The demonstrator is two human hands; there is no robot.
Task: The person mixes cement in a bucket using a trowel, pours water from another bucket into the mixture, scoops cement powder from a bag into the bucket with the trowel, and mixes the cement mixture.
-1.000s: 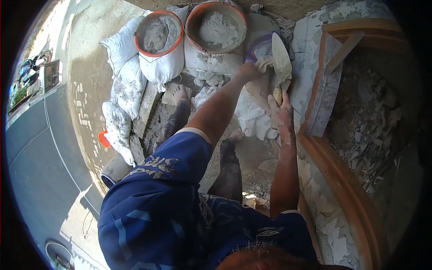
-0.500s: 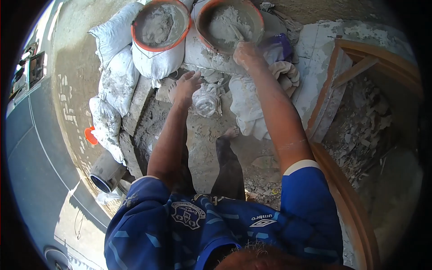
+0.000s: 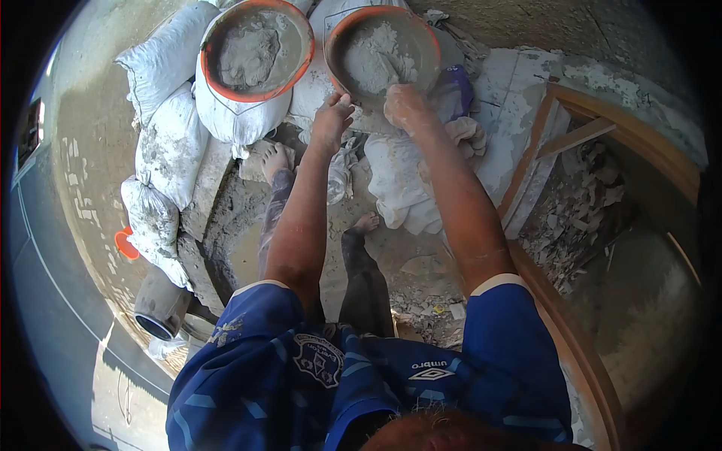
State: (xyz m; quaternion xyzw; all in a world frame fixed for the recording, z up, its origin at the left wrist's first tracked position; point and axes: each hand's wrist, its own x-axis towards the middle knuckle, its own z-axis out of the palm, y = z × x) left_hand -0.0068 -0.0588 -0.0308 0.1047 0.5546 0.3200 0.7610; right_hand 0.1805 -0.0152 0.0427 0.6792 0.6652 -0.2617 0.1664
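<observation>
Wet grey mortar fills an orange-rimmed bowl at the top centre. My right hand is closed at its near edge around the handle of a trowel, whose blade is mostly hidden in the mortar. Just left of it, my left hand reaches to the near-left rim, fingers partly spread, with nothing visible in it. Whether its fingertips touch the rim is unclear. A second orange-rimmed bowl, also holding mortar, sits to the left on a white sack.
Filled white sacks line the left side, near a grey bucket and a small orange object. White cloth lies below my right hand. A wooden frame and rubble are at the right. My bare feet are below the bowls.
The trowel was upright over the cloth in my left hand; my right hand now has it at the bowl. My left hand has crossed left, then moved up to the rim. The view has shifted.
</observation>
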